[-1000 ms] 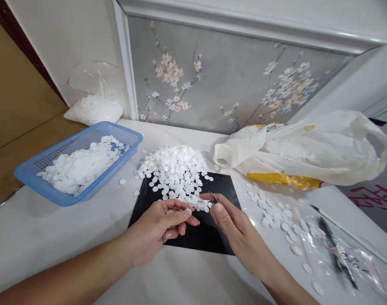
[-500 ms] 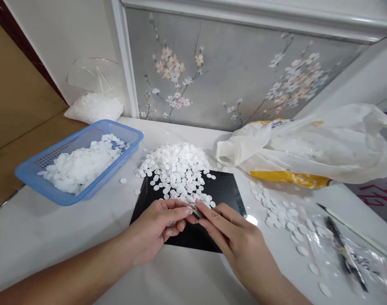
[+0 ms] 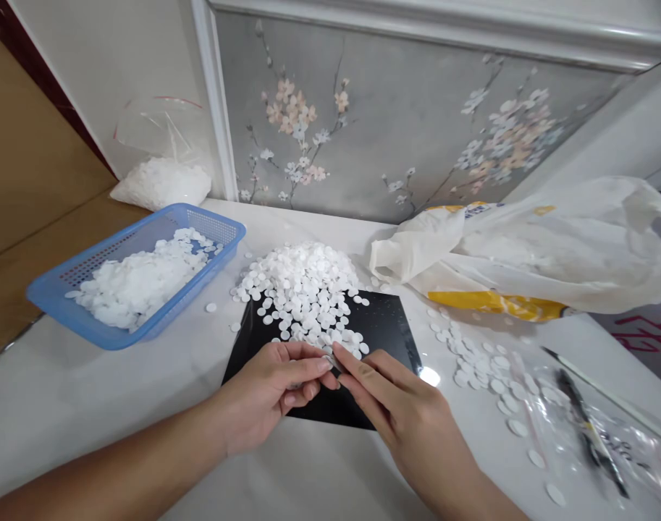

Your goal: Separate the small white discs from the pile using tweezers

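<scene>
My left hand [image 3: 268,394] pinches a small white disc [image 3: 329,359] between thumb and forefinger, its other fingers curled beneath. My right hand [image 3: 411,409] meets it from the right, fingers closed on a thin, dark, blade-like piece [image 3: 337,367] at the disc's edge; most of that piece is hidden by the fingers. Both hands are over the front of a black mat [image 3: 392,325]. Just beyond them, a heap of white discs [image 3: 308,275] covers the mat's back part and spills onto the white table [image 3: 189,391].
At left stands a blue basket [image 3: 45,297] with white discs inside. Behind it slumps a clear zip bag [image 3: 161,181] of white pieces. A white and yellow plastic bag [image 3: 525,253] lies at right, near loose discs [image 3: 479,362], a black pen [image 3: 591,430] and clear bags [image 3: 650,459].
The hands stay close together over the mat, shifting only slightly. The fingertips have moved a little at the disc and the dark piece shows less.
</scene>
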Demonstrator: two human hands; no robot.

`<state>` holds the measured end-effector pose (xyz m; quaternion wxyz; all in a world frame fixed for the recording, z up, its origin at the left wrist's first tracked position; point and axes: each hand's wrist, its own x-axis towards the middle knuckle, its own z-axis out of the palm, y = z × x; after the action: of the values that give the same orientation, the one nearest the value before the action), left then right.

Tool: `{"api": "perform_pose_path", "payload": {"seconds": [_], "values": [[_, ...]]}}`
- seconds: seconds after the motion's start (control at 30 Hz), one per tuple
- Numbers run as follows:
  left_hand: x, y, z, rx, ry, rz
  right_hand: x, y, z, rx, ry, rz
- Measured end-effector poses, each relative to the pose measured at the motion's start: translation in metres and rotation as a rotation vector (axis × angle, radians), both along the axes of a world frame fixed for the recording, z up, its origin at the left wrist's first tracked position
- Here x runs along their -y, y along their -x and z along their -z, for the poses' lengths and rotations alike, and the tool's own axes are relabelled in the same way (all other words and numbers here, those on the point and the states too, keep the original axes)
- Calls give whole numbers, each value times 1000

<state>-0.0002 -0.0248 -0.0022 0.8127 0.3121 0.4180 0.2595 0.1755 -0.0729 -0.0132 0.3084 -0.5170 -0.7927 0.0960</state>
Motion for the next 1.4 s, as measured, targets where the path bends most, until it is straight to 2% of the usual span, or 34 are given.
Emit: {"api": "perform_pose_path", "payload": {"seconds": [0.57,0.83,1.17,1.4], "values": [[-2,0,-2,-23,-11,7,2,-2,-1,18,-6,3],[-4,3,-8,-73,-68,64,4,-1,-3,48,-11,-1],[-7,9,-10,-98,-111,146,4,-3,-5,62,-74,-15],[-7,9,-10,-138,-100,127,4,-2,-4,-11,-61,13]]}}
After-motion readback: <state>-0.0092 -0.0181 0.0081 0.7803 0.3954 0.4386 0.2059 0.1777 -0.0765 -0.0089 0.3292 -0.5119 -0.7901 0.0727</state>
